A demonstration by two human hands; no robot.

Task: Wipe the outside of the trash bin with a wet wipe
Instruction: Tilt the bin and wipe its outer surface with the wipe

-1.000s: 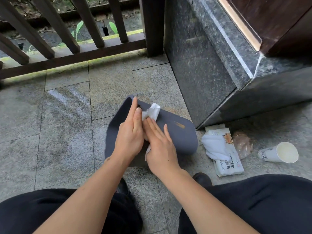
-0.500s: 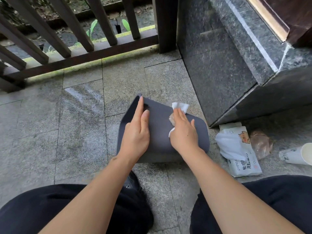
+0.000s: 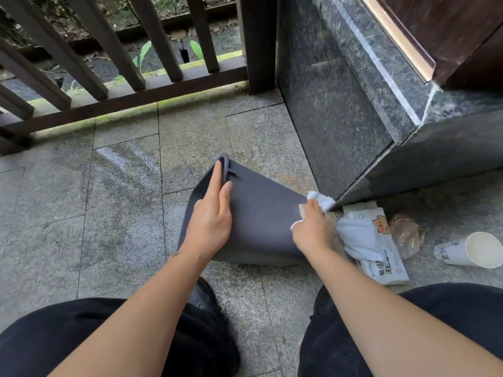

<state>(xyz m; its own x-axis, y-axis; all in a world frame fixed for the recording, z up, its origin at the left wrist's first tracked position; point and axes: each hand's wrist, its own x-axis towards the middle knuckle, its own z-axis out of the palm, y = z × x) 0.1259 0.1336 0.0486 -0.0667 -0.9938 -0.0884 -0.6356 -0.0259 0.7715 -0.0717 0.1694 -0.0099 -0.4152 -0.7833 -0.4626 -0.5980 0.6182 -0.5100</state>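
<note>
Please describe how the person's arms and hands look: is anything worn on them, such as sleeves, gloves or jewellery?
Both forearms are bare up to the bottom edge of the picture; no sleeves show. The left hand and the right hand wear no gloves, and no rings, watch or bracelets are visible. The left hand's fingernails look short and unpainted. The legs below are in dark black trousers.

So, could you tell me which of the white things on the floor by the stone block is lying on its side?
The paper cup, farthest right: it lies tipped over, mouth facing the camera. The wipes pack lies flat beside the bin.
</note>
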